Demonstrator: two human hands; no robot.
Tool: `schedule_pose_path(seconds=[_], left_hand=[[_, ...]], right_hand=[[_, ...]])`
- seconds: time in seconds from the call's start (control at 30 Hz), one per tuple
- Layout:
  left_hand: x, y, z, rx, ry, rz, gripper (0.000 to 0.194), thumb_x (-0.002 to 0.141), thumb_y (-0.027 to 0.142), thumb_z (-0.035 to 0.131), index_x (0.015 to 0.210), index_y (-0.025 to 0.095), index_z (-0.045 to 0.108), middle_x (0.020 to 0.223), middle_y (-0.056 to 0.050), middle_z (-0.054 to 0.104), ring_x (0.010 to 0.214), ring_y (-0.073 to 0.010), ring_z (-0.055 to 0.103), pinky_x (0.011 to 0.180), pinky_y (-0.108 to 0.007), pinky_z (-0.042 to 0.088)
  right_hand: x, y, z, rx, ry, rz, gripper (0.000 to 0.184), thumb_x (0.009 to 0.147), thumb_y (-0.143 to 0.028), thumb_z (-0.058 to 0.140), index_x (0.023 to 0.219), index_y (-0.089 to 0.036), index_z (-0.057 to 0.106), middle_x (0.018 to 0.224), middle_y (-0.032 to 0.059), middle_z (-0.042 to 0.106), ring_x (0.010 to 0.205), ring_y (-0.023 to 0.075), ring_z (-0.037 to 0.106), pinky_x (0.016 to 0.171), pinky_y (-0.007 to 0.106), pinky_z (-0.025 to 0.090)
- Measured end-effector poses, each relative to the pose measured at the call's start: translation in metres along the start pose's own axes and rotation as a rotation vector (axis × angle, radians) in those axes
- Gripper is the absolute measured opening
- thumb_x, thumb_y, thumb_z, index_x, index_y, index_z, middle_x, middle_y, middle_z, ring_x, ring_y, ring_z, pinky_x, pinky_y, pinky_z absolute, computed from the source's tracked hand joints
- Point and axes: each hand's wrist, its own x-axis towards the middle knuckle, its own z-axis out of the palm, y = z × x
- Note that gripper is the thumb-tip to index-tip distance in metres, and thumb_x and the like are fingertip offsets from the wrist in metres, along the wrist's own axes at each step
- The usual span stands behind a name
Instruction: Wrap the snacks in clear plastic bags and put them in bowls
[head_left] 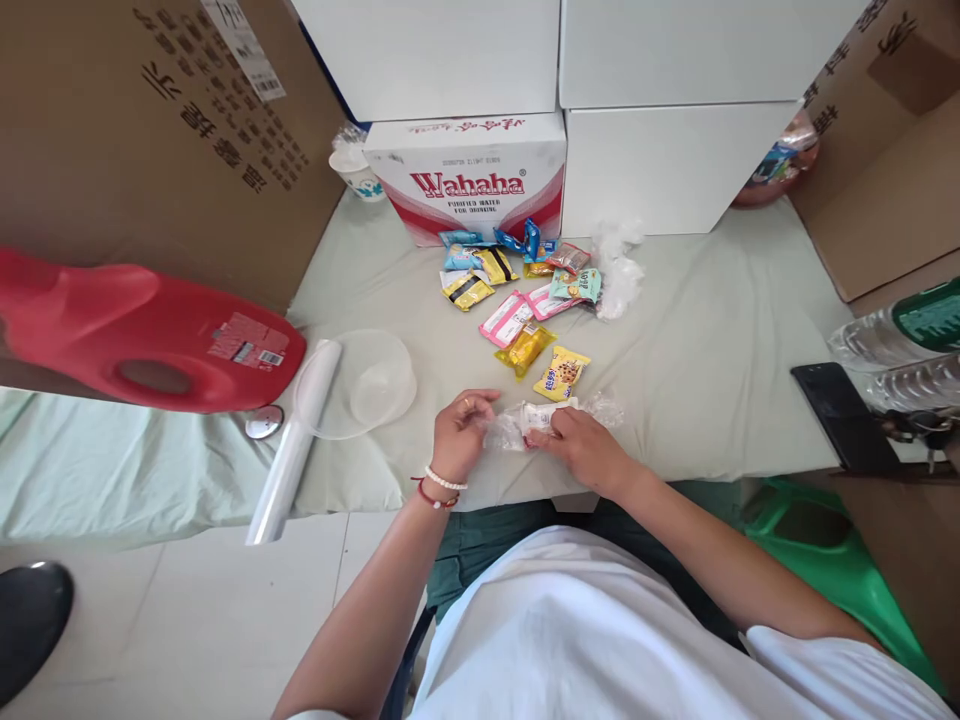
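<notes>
On cloth (675, 390), right hand (589, 450) holding white packet (537, 415), left hand (457, 437) at clear plastic (504, 430)

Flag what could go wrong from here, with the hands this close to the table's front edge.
The small white packet under the right hand could slip, since loose clear plastic lies around it, near the left hand.

The clear film roll sticks out past the edge, so a knock might send it down.

The black phone also lies by the edge and might get nudged off.

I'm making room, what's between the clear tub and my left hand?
Only bare cloth lies between the tub and left hand, in the head view.
</notes>
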Motion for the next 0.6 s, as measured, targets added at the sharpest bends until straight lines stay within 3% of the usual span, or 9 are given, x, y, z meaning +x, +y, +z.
schedule_pose_path(seconds=[0.1,0.2,0.3,0.4,0.5,0.6], left_hand=[[-0.008,0.006,0.001,-0.254,0.109,-0.201,0.025,0.082,0.043,0.052,0.086,0.02,0.063,0.12,-0.011,0.07,0.103,-0.0259,0.068,0.077,-0.037,0.055],[-0.01,0.013,0.004,-0.141,0.184,-0.313,0.043,0.086,0.059,0.054,0.107,0.023,0.062,0.116,-0.01,0.067,0.094,-0.0224,0.067,0.069,-0.032,0.053],[-0.011,0.02,0.009,0.149,0.076,-0.252,0.04,0.072,0.046,0.076,0.103,0.023,0.065,0.092,-0.002,0.066,0.079,-0.0177,0.061,0.07,-0.03,0.049],[-0.016,0.03,0.021,0.109,0.023,-0.218,0.03,0.072,0.035,0.074,0.097,0.022,0.063,0.081,0.002,0.063,0.07,-0.0144,0.059,0.069,-0.028,0.049],[-0.024,0.038,0.042,-0.079,-0.019,-0.168,0.036,0.08,0.037,0.069,0.111,0.021,0.06,0.094,-0.003,0.072,0.082,-0.0171,0.068,0.074,-0.03,0.054],[-0.031,0.037,0.061,-0.018,-0.121,-0.044,0.032,0.089,0.029,0.057,0.118,0.02,0.063,0.11,-0.008,0.076,0.099,-0.0208,0.072,0.088,-0.036,0.057]], right_hand=[[-0.001,-0.002,0.002,0.007,0.011,0.01,0.035,0.1,-0.014,0.055,0.13,-0.026,0.07,0.094,0.0069,0.057,0.09,0.0225,0.048,0.079,0.033,0.037],[-0.002,-0.003,0.002,0.021,0.02,0.0,0.036,0.1,-0.013,0.055,0.132,-0.024,0.068,0.095,0.0078,0.057,0.093,0.0239,0.048,0.081,0.034,0.039],[-0.003,-0.004,0.002,0.027,0.02,-0.002,0.035,0.101,-0.017,0.054,0.133,-0.024,0.067,0.097,0.0085,0.058,0.097,0.0254,0.049,0.084,0.036,0.042],[-0.004,-0.007,0.002,0.037,0.003,0.023,0.035,0.102,-0.017,0.053,0.134,-0.024,0.066,0.099,0.009,0.059,0.098,0.0259,0.049,0.084,0.037,0.044],[-0.009,-0.011,0.002,0.064,-0.01,0.092,0.033,0.102,-0.015,0.049,0.128,-0.021,0.069,0.103,0.0106,0.06,0.1,0.0265,0.05,0.086,0.039,0.046],[-0.02,-0.014,-0.004,0.177,0.013,0.145,0.036,0.098,-0.009,0.05,0.128,-0.018,0.067,0.112,0.0134,0.062,0.105,0.027,0.052,0.092,0.043,0.049]])
